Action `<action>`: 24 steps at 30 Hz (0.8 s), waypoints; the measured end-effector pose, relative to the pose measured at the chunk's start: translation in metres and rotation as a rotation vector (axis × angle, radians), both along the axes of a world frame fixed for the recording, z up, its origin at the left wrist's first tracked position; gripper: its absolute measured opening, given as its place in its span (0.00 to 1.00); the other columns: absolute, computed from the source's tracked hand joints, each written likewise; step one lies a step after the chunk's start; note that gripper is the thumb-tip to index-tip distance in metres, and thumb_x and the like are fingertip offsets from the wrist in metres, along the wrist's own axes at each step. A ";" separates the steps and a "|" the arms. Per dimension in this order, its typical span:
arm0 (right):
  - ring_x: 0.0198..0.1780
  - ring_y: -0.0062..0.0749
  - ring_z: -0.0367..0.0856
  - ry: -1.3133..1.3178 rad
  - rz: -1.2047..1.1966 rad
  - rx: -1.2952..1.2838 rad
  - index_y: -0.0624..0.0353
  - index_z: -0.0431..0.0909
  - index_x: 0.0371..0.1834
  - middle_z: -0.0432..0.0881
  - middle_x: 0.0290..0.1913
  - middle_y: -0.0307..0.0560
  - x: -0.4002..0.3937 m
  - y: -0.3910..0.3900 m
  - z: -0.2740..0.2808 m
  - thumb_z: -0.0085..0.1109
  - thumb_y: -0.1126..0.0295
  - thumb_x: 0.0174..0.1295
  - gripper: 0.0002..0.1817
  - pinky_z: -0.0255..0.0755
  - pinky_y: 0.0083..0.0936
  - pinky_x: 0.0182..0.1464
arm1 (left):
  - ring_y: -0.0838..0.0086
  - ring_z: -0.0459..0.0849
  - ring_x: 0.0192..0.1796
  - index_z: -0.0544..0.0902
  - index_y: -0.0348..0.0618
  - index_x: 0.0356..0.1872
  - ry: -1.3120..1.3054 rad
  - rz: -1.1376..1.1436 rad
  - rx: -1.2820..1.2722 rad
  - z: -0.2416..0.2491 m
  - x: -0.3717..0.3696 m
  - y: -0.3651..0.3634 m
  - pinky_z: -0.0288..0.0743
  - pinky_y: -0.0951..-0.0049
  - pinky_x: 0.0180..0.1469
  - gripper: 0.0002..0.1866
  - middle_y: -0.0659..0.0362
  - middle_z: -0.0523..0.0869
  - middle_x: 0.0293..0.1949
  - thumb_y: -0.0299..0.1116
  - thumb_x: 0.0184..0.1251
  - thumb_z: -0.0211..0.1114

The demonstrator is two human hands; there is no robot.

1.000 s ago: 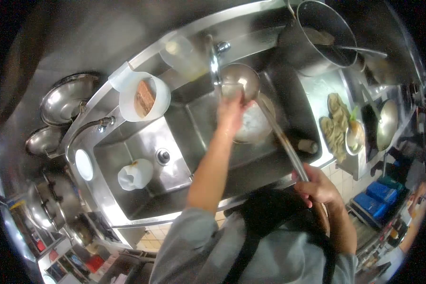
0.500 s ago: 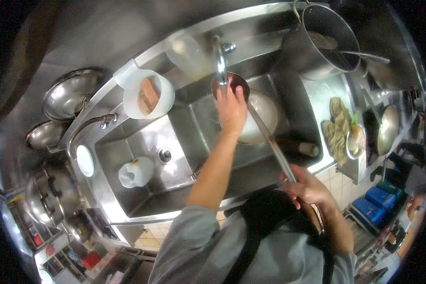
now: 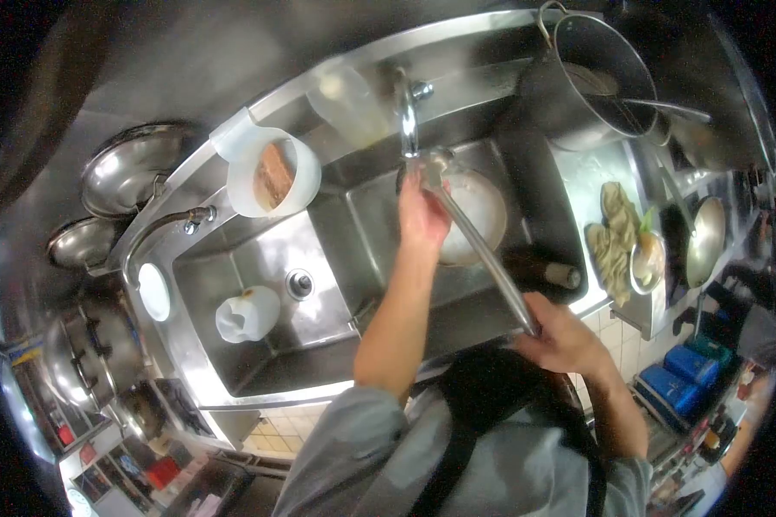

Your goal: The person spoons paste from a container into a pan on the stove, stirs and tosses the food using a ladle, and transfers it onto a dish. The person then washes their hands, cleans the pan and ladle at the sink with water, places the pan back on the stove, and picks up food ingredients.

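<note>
A long metal ladle [image 3: 487,258] slants across the right-hand sink basin. My right hand [image 3: 565,336] is closed around the end of its handle. Up at the ladle's head, under the faucet [image 3: 407,121], my left hand [image 3: 422,211] grips the bowl; its fingertips are blurred and partly hidden. Beneath the ladle, a round, pale, shallow pan or bowl [image 3: 483,220] sits in the basin, partly covered by the handle and my left hand.
A white plastic jug [image 3: 306,185] with a brown block inside stands on the back ledge. Another white container [image 3: 248,314] lies in the left basin [image 3: 310,241]. To the right are a large pot [image 3: 569,112], a crumpled greenish cloth [image 3: 614,246], a small bowl [image 3: 648,258] and a frying pan [image 3: 707,237].
The ladle's bowl has turned, so its open inside no longer faces me. My left hand has shifted slightly down around it, and my right hand's grip has rolled over the handle.
</note>
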State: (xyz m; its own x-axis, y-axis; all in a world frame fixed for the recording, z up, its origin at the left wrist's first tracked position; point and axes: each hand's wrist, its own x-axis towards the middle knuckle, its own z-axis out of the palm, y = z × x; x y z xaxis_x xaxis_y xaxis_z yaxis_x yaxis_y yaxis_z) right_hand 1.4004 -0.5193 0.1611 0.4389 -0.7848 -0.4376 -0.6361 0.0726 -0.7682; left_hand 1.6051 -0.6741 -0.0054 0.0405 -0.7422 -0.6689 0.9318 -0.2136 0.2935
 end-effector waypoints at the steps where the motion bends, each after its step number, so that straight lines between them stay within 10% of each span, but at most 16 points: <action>1: 0.21 0.43 0.79 -0.162 -0.133 0.231 0.62 0.67 0.53 0.79 0.28 0.52 -0.004 0.007 -0.010 0.59 0.74 0.62 0.17 0.72 0.34 0.24 | 0.71 0.81 0.36 0.77 0.44 0.52 0.035 -0.011 -0.021 0.008 0.000 0.006 0.80 0.72 0.42 0.19 0.57 0.83 0.38 0.50 0.76 0.60; 5: 0.21 0.19 0.74 -0.337 -0.405 0.720 0.61 0.68 0.59 0.76 0.30 0.38 -0.005 0.006 -0.005 0.56 0.77 0.66 0.18 0.68 0.21 0.21 | 0.70 0.82 0.36 0.78 0.45 0.51 0.146 -0.105 -0.138 -0.005 0.002 0.031 0.79 0.71 0.42 0.20 0.57 0.84 0.38 0.52 0.76 0.58; 8: 0.20 0.19 0.73 -0.333 -0.402 0.661 0.62 0.69 0.59 0.75 0.30 0.39 -0.010 0.009 -0.012 0.56 0.77 0.66 0.18 0.68 0.20 0.20 | 0.68 0.84 0.37 0.79 0.42 0.53 -0.147 -0.603 -0.133 0.009 0.018 0.056 0.79 0.69 0.42 0.21 0.57 0.85 0.37 0.51 0.78 0.55; 10: 0.20 0.18 0.73 -0.321 -0.384 0.635 0.62 0.69 0.59 0.75 0.30 0.39 -0.013 0.009 -0.012 0.57 0.77 0.66 0.18 0.67 0.19 0.20 | 0.58 0.88 0.43 0.79 0.36 0.56 -1.379 -0.918 -0.371 0.013 0.034 0.072 0.80 0.62 0.49 0.22 0.51 0.89 0.41 0.47 0.80 0.54; 11: 0.20 0.18 0.73 -0.307 -0.363 0.618 0.62 0.69 0.59 0.75 0.30 0.39 -0.014 0.010 -0.013 0.57 0.76 0.66 0.19 0.67 0.19 0.20 | 0.44 0.83 0.54 0.77 0.35 0.61 -1.497 -0.832 -0.291 0.067 0.028 0.071 0.75 0.48 0.60 0.22 0.43 0.85 0.54 0.43 0.80 0.53; 15: 0.20 0.18 0.72 -0.292 -0.315 0.592 0.62 0.70 0.58 0.75 0.30 0.38 -0.005 0.012 -0.002 0.58 0.74 0.66 0.18 0.66 0.19 0.20 | 0.41 0.70 0.69 0.72 0.33 0.65 -2.002 -0.592 -0.676 0.040 0.030 0.057 0.58 0.48 0.74 0.22 0.39 0.73 0.67 0.38 0.79 0.52; 20: 0.22 0.25 0.76 -0.103 -0.119 0.317 0.62 0.72 0.59 0.76 0.24 0.46 -0.004 0.020 0.003 0.59 0.72 0.66 0.19 0.71 0.27 0.24 | 0.43 0.73 0.66 0.76 0.36 0.63 -2.005 -0.740 -0.789 0.026 0.039 -0.003 0.63 0.50 0.72 0.21 0.41 0.77 0.64 0.40 0.78 0.50; 21: 0.22 0.25 0.76 -0.101 -0.121 0.315 0.62 0.72 0.59 0.76 0.24 0.46 -0.007 0.022 0.003 0.59 0.72 0.66 0.19 0.71 0.27 0.24 | 0.44 0.76 0.63 0.78 0.38 0.60 -1.866 -1.052 -0.648 0.040 0.040 -0.017 0.67 0.51 0.69 0.22 0.42 0.80 0.60 0.43 0.78 0.48; 23: 0.31 0.64 0.81 -0.028 0.011 0.251 0.64 0.69 0.60 0.79 0.29 0.65 -0.013 0.030 0.003 0.59 0.70 0.63 0.23 0.76 0.47 0.37 | 0.53 0.82 0.57 0.84 0.47 0.54 -1.652 -1.320 -0.471 0.030 0.045 -0.030 0.72 0.61 0.63 0.24 0.49 0.86 0.48 0.52 0.77 0.47; 24: 0.31 0.64 0.81 -0.027 0.011 0.247 0.64 0.69 0.60 0.79 0.29 0.65 -0.016 0.034 0.005 0.59 0.70 0.63 0.23 0.76 0.47 0.37 | 0.53 0.82 0.57 0.84 0.47 0.54 -1.654 -1.318 -0.473 0.014 0.049 -0.038 0.72 0.61 0.63 0.24 0.49 0.86 0.48 0.52 0.77 0.47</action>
